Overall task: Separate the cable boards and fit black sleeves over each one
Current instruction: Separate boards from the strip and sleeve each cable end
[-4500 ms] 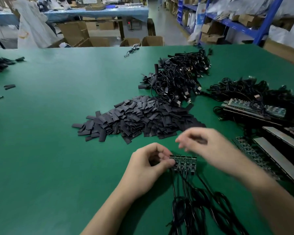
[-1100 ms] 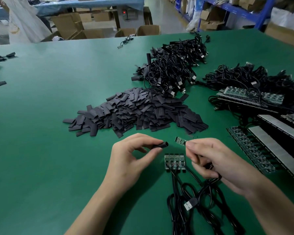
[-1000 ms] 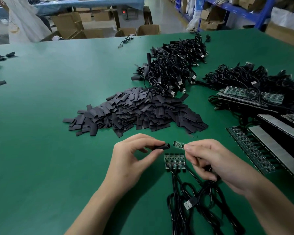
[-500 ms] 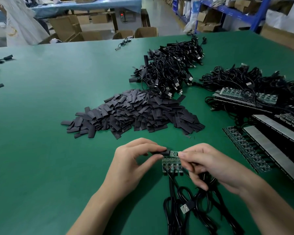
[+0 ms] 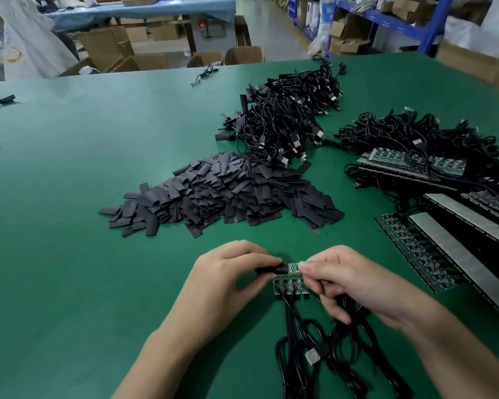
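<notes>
Near the table's front edge my left hand [image 5: 226, 279] pinches a black sleeve [image 5: 271, 269] between thumb and forefinger. My right hand [image 5: 347, 279] pinches a small green cable board [image 5: 293, 266] whose tip meets the sleeve's open end. Just below them a strip of joined green boards [image 5: 289, 287] lies on the green table [image 5: 69, 197], its black cables [image 5: 314, 352] trailing toward me with a USB plug [image 5: 313, 355] showing. A big pile of flat black sleeves [image 5: 222, 194] lies just beyond my hands.
Behind the sleeves is a heap of sleeved cables [image 5: 288, 119]. To the right lie tangled cables with board strips [image 5: 415, 162] and long panels of boards [image 5: 455, 249]. Cardboard boxes [image 5: 144, 53] and blue shelving [image 5: 401, 21] stand past the far edge.
My right hand broke one board off the strip and lifted it. Both hands then came together, bringing the board's tip into the mouth of the sleeve.
</notes>
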Motion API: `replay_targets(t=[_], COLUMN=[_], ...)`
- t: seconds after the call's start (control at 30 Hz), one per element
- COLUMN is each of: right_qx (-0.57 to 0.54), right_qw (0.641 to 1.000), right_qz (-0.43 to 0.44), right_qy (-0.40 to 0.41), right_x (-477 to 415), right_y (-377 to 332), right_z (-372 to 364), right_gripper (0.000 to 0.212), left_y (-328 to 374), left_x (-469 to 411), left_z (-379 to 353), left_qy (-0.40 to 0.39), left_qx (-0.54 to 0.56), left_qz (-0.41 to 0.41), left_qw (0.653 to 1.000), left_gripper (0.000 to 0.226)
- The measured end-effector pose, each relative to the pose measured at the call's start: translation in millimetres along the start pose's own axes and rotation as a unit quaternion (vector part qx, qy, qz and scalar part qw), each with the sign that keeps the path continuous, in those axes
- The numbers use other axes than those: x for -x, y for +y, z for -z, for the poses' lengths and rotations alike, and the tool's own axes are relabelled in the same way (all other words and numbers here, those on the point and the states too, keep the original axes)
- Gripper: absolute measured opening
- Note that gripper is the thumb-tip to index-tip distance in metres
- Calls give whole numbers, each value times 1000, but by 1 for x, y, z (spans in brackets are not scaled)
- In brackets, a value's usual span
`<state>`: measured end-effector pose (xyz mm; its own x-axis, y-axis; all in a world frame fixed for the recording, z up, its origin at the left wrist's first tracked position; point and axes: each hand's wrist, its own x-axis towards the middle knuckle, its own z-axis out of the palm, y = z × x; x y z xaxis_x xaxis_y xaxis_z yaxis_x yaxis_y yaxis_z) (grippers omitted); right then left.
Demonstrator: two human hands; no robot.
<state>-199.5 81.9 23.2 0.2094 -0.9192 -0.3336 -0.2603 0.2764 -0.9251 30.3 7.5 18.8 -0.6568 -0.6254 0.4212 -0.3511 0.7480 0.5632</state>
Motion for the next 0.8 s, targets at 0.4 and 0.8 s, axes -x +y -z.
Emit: replay_targets(t=[0.4,0.8], right_qx=[-13,-2], right_qw=[999,999], right_qz=[23,20], right_qy=[-44,-41], right_x=[2,1], right_y=[-1,1], right_z=[4,2], right_gripper=[41,42], left_y=[-3,-2], left_x=[2,1], left_z=[-3,-4], left_qy=[-2,28], left_qx=[86,12], left_qz=[57,-23], left_qw=[995,999], left_gripper=[17,15])
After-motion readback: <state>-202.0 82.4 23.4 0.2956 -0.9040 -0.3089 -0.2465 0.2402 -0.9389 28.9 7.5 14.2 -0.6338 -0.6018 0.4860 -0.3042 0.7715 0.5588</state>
